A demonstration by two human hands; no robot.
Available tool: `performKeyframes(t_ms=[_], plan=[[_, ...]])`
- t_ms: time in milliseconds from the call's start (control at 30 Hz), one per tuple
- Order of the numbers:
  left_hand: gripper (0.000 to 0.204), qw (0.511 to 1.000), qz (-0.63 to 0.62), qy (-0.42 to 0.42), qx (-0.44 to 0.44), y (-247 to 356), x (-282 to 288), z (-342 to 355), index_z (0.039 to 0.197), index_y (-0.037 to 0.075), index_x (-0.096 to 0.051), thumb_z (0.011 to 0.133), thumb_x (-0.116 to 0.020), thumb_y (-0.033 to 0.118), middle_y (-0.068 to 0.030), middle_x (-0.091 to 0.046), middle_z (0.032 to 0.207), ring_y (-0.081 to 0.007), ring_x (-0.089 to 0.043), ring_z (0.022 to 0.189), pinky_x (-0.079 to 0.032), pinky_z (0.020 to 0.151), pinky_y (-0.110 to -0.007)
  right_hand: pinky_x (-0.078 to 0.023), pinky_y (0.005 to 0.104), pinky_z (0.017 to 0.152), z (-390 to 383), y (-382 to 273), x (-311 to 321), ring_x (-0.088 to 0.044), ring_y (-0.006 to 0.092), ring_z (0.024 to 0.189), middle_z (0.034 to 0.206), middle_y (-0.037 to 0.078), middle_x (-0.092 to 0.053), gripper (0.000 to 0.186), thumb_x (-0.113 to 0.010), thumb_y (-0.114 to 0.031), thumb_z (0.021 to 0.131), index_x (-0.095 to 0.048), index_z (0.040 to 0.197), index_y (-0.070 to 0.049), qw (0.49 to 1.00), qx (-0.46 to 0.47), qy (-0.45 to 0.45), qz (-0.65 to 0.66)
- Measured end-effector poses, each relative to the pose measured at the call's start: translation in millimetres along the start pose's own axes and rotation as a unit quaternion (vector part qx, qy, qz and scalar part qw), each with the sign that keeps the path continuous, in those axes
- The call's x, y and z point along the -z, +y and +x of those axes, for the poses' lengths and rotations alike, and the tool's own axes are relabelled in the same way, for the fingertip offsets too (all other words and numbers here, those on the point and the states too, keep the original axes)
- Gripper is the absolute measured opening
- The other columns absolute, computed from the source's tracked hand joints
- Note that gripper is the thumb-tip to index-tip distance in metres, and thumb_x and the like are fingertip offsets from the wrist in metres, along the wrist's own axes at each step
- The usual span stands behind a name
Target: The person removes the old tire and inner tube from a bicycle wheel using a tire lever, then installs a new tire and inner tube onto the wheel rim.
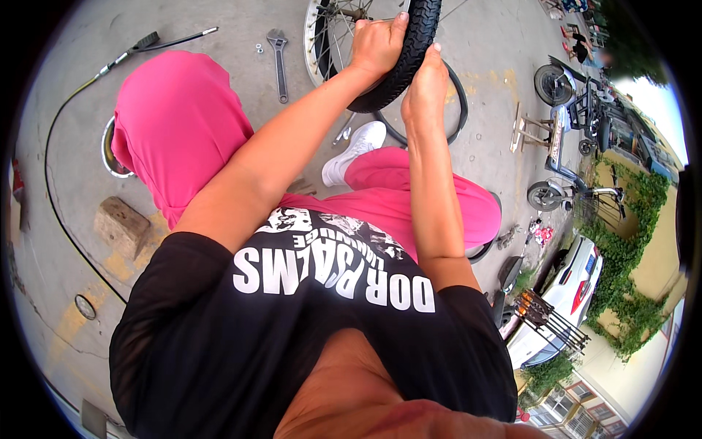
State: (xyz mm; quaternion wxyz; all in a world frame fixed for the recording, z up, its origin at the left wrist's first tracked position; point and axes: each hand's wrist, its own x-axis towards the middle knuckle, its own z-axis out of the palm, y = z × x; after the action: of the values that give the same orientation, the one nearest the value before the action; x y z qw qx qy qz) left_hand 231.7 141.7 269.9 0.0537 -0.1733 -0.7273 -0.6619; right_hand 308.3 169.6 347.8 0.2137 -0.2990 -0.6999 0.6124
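Both hands point(376, 45) point(424, 91) grip black tyre point(409, 51); concrete yard point(482, 44), wrench point(278, 58).

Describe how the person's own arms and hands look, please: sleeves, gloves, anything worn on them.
Both arms are bare from the short black sleeves down. The left hand and the right hand wear no gloves; no watch, ring or bracelet shows. The sleeves look thin, slightly sheer at the left shoulder.

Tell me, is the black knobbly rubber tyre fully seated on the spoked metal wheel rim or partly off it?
Partly off: the black knobbly rubber tyre stands away from the spoked metal wheel rim, gripped by the left hand and right hand.
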Motion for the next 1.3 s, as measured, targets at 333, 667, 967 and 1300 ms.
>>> performKeyframes(t_ms=[333, 667, 967, 1300], plan=[[0.056, 0.982, -0.162, 0.008, 0.096, 7, 17, 31, 0.085, -0.005, -0.063, 0.097, -0.036, 0.042, -0.0272, -0.061, 0.075, -0.0408, -0.062, 0.076, -0.045, 0.071, -0.048, -0.041, 0.0302, 0.090, -7, 19, 19, -0.054, 0.0180, 0.101, 0.113, 0.014, -0.060, 0.057, -0.060, -0.043, 0.089, -0.053, 0.118, 0.006, 0.988, 0.060, -0.091, -0.109], [0.055, 0.997, -0.049, -0.031, 0.045, -46, 38, -26, 0.104, -0.001, -0.057, 0.096, -0.036, 0.049, -0.0247, -0.057, 0.103, -0.0427, -0.053, 0.099, -0.042, 0.083, -0.045, -0.046, 0.0327, 0.068, 13, 48, 0, -0.057, 0.0180, 0.073, 0.079, 0.014, -0.065, 0.056, -0.063, -0.050, 0.084, -0.062, 0.091, 0.006, 0.984, 0.095, -0.052, -0.139], [0.069, 0.985, -0.131, -0.039, 0.106, -13, 50, -14, 0.082, -0.006, -0.056, 0.096, -0.032, 0.057, -0.0230, -0.056, 0.071, -0.0316, -0.049, 0.066, -0.044, 0.070, -0.040, -0.047, 0.0317, 0.068, 17, 20, -19, -0.056, 0.0155, 0.072, 0.083, 0.011, -0.065, 0.048, -0.061, -0.042, 0.088, -0.062, 0.095, 0.006, 0.996, 0.049, -0.047, -0.057], [0.060, 0.998, -0.029, -0.047, 0.044, -10, 36, -20, 0.078, -0.002, -0.060, 0.097, -0.033, 0.047, -0.0282, -0.057, 0.074, -0.0490, -0.052, 0.076, -0.044, 0.067, -0.048, -0.048, 0.0283, 0.067, 8, 25, 1, -0.058, 0.0118, 0.074, 0.085, 0.007, -0.066, 0.027, -0.071, -0.016, 0.080, -0.062, 0.096, 0.003, 0.994, 0.053, -0.061, -0.069]])
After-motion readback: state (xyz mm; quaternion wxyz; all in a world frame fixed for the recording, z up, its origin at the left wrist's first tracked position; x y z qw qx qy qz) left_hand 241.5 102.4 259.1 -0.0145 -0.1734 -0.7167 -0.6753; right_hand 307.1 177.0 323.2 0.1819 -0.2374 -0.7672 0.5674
